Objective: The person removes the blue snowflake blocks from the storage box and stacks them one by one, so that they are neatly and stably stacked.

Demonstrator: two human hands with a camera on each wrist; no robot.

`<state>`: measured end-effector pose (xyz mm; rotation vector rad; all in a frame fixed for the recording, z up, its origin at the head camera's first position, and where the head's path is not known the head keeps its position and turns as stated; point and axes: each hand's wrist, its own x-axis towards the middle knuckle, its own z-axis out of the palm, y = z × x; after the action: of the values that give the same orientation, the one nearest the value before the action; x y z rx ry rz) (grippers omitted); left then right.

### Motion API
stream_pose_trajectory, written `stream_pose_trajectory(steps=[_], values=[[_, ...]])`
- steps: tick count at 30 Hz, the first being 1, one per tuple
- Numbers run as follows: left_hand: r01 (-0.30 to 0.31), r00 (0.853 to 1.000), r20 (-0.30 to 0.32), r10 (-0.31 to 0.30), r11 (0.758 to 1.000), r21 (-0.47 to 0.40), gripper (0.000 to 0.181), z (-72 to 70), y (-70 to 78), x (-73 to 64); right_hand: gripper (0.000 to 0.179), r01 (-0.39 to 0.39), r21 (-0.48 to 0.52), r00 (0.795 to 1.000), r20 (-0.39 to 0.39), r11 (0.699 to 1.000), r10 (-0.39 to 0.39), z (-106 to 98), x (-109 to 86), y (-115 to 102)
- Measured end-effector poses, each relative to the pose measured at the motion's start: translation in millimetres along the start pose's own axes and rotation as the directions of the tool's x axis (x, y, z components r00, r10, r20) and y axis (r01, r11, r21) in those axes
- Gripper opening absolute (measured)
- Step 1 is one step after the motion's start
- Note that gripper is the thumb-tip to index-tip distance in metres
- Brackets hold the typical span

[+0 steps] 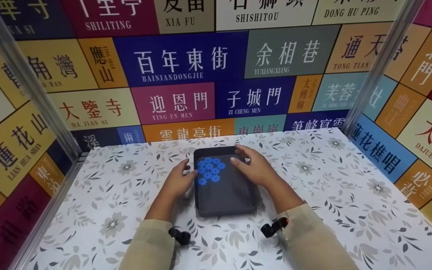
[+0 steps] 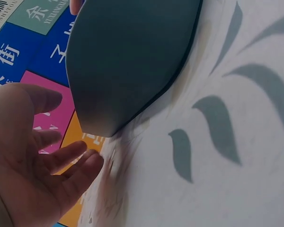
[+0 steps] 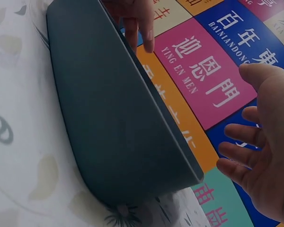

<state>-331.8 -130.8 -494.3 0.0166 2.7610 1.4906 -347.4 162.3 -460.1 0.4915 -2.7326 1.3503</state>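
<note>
Fingers loosely spread, your left hand (image 1: 178,182) left, right hand (image 1: 256,165) right of the gray tray (image 1: 231,195) with blue flower-shaped pieces (image 1: 209,167).

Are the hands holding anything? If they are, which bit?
Nothing is held. The left hand and right hand are beside the dark tray, and the wrist views show gaps between them and it.

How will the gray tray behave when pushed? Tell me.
The tray is probably stiff: its walls stand up straight. It seems unlikely to tip, being low and broad on the table. The blue flowers inside might slide, as they lie bunched toward its far left with bare space beside them.
</note>
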Motion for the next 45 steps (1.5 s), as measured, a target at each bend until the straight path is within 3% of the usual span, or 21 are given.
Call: stream_pose_trajectory(steps=[10, 20, 27, 33, 38, 45], values=[[0.078, 0.995, 0.066, -0.069, 0.987, -0.142, 0.065, 8.5, 3.4, -1.6, 0.06, -0.014, 0.154, 0.999, -0.038, 0.988, 0.02, 8.4, 4.2, -4.9], [0.158, 0.986, 0.091, -0.139, 0.957, -0.244, 0.065, 9.4, 2.3, -2.3, 0.044, -0.129, 0.339, 0.991, 0.017, 0.932, 0.131, 23.3, 29.0, -7.4], [0.151, 0.987, 0.089, -0.134, 0.964, -0.22, 0.064, 8.5, 4.3, -3.5, 0.045, -0.189, 0.335, 0.982, 0.08, 0.923, 0.172, 23.2, 48.0, -1.3], [0.159, 0.986, 0.084, -0.143, 0.961, -0.227, 0.064, 7.7, 4.9, -2.8, 0.046, -0.192, 0.295, 0.98, 0.114, 0.936, 0.166, 22.6, 61.3, 2.5], [0.144, 0.989, 0.073, -0.131, 0.965, -0.218, 0.062, 8.8, 4.5, -3.1, 0.043, -0.21, 0.318, 0.976, 0.121, 0.925, 0.18, 23.8, 70.5, 10.1], [0.116, 0.992, 0.07, -0.102, 0.961, -0.252, 0.066, 10.0, 4.7, -3.2, 0.043, -0.169, 0.34, 0.984, 0.106, 0.925, 0.141, 26.5, 82.4, 21.1]])
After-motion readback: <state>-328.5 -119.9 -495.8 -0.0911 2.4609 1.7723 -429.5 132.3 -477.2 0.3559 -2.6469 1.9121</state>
